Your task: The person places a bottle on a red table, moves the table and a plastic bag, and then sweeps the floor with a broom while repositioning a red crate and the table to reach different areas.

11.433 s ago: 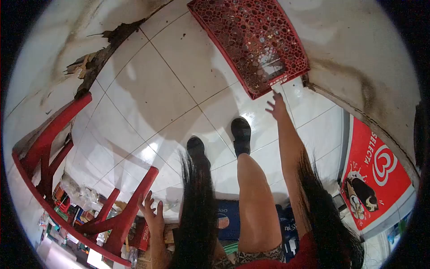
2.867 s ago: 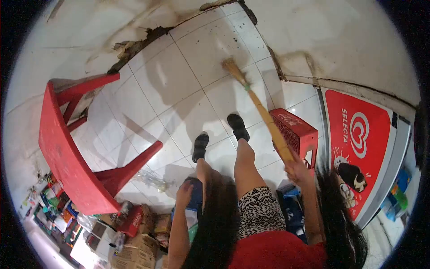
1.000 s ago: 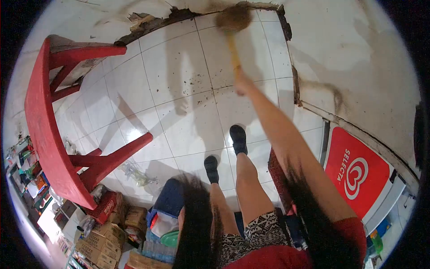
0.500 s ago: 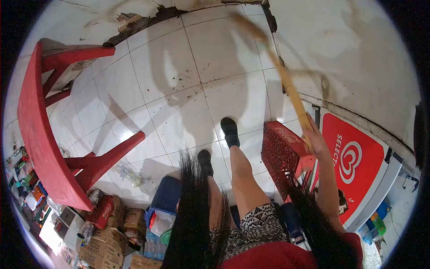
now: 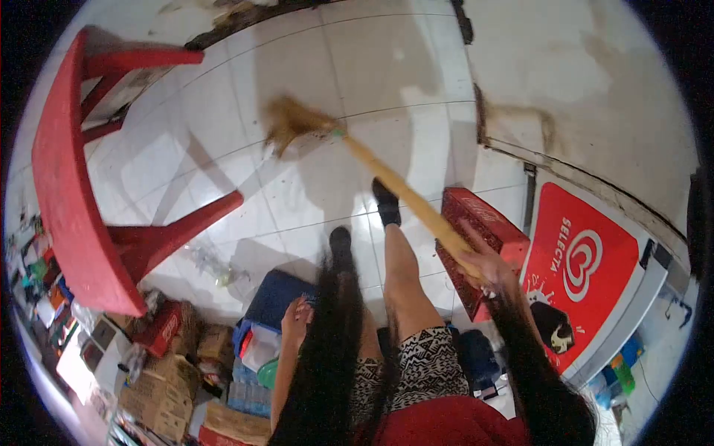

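A broom [image 5: 409, 197] with a long yellowish handle slants across the middle of the view. Its brush head, blurred by motion, touches the white tiled floor [image 5: 387, 63] at upper centre, where small dark debris lay. My right hand [image 5: 487, 269] is wrapped round the handle's near end, above the red crate [image 5: 476, 230]. My left hand [image 5: 297, 314] hangs beside the dark blue bin [image 5: 275, 297], fingers curled; what it holds, if anything, is hidden. Long dark hair covers part of the view.
A red plastic table [image 5: 74, 201] lies on its side at the left. Cardboard boxes [image 5: 160, 398] and a red crate [image 5: 165, 327] stand lower left. A red-fronted freezer [image 5: 584, 267] is at the right. A clear plastic bag [image 5: 216, 264] lies on the floor.
The broom head has swung from the top right down and left over the debris. My right hand has moved left and down. My left hand has come into view.
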A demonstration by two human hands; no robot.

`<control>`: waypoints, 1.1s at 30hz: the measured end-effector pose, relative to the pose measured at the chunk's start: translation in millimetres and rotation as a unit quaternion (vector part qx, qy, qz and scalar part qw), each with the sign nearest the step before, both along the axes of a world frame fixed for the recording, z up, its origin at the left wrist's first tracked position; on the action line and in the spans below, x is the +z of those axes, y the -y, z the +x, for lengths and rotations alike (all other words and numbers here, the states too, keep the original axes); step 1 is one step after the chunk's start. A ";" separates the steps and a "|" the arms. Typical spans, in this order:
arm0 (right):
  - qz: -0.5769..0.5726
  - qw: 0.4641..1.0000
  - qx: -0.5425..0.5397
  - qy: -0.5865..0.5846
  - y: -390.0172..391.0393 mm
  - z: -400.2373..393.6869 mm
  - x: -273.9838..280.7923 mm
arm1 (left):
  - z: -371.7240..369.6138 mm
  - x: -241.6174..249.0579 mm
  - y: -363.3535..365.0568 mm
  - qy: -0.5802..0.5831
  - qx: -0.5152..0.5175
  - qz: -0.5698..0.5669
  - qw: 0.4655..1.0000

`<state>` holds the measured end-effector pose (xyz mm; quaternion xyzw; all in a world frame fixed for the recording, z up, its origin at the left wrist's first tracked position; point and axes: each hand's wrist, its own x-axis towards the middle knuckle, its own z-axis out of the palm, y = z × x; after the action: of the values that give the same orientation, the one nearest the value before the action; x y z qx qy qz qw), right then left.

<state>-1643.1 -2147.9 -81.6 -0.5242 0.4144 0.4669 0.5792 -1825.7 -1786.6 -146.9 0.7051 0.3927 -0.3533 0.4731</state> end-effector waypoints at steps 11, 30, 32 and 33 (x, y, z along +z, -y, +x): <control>-0.076 0.972 -0.219 -0.027 18.8 -69.7 -116.5 | -86.0 -36.7 -8.1 0.017 0.069 -0.060 0.996; -0.159 0.972 0.042 0.170 -21.6 43.0 -39.2 | -97.6 -21.4 -22.9 0.037 0.276 -0.103 0.955; -0.125 0.969 -0.012 0.214 -42.7 91.0 -89.1 | -90.1 -1.2 -16.9 0.067 0.138 0.001 0.988; -0.064 0.971 -0.016 0.229 -53.1 105.5 -109.8 | -93.0 4.4 -16.5 0.029 0.121 0.015 0.992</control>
<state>-1537.6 -2094.8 -191.5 -0.6465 0.3077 0.2980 0.6313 -1918.7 -1770.1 -142.5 0.6697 0.4665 -0.2670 0.5124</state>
